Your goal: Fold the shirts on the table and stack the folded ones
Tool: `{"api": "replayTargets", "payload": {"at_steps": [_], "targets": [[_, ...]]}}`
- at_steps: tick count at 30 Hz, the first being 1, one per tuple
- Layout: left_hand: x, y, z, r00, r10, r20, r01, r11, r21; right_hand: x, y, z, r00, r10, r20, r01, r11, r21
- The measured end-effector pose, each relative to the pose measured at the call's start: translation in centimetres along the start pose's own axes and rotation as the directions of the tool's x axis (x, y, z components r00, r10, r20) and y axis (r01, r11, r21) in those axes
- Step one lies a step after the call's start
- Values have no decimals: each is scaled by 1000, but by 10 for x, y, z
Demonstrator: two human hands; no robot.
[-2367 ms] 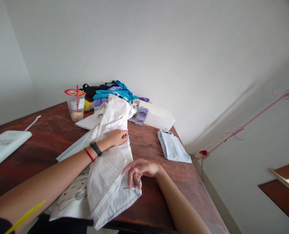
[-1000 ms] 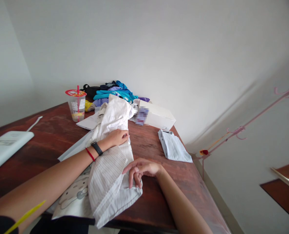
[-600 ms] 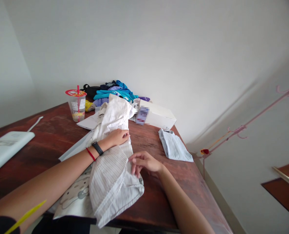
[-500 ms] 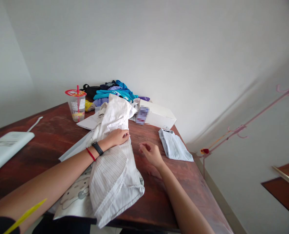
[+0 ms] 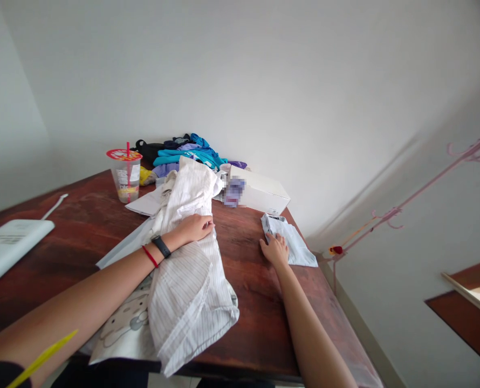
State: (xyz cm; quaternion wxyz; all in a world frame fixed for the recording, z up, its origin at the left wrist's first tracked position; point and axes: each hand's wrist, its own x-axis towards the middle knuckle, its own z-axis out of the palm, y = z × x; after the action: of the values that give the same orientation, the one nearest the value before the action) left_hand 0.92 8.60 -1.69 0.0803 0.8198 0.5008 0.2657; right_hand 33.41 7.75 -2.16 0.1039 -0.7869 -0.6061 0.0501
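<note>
A white striped garment [image 5: 183, 280] lies lengthwise on the dark wooden table [image 5: 248, 269], partly over a cloth with a grey animal print [image 5: 129, 323]. On its middle rests my left hand [image 5: 197, 227], fingers curled in; what they grip, if anything, is hidden. My right hand [image 5: 276, 249], fingers spread, touches the near left edge of a folded light-blue garment [image 5: 299, 245] at the table's right side.
Behind the striped garment sit a heap of blue, black and purple clothes [image 5: 191, 153] and a white box [image 5: 264, 188]. A plastic cup with straw [image 5: 125, 175] and a white device [image 5: 11, 245] are at left. A pink rack [image 5: 422, 196] stands right.
My right hand has moved right from the bare tabletop onto the folded light-blue garment, and its fingers have opened out. My left hand has stayed on the striped garment.
</note>
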Motion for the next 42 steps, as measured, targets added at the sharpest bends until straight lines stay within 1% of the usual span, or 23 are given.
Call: {"api": "replayTargets", "payload": {"at_steps": [6,10,15,22,25,31,38,42], "targets": [[0,0,0,1000,-8,2,8,1000,12,3,2,-1,998,-13,54,14,1000,-7],[-1,1,-1,1000,1,5,-1,1000,5,4,2,3,997,-18,81,21,999,-33],[0,1,-1,1000,-4,9,4,1000,3,8,2,9,995,-20,94,22,999,-27],[0,0,-1,1000,3,3,-3,1000,9,13,6,6,994,-36,105,36,999,10],[-1,1,-1,1000,0,0,0,1000,7,12,6,5,996,-30,87,26,999,43],[0,0,0,1000,4,-1,-4,1000,12,9,5,4,1000,-25,4,24,995,102],[0,0,0,1000,-1,5,1,1000,13,12,7,7,1000,-27,-10,27,997,75],[0,-1,0,1000,-1,2,1,1000,10,14,9,10,998,-53,-29,55,997,58]]}}
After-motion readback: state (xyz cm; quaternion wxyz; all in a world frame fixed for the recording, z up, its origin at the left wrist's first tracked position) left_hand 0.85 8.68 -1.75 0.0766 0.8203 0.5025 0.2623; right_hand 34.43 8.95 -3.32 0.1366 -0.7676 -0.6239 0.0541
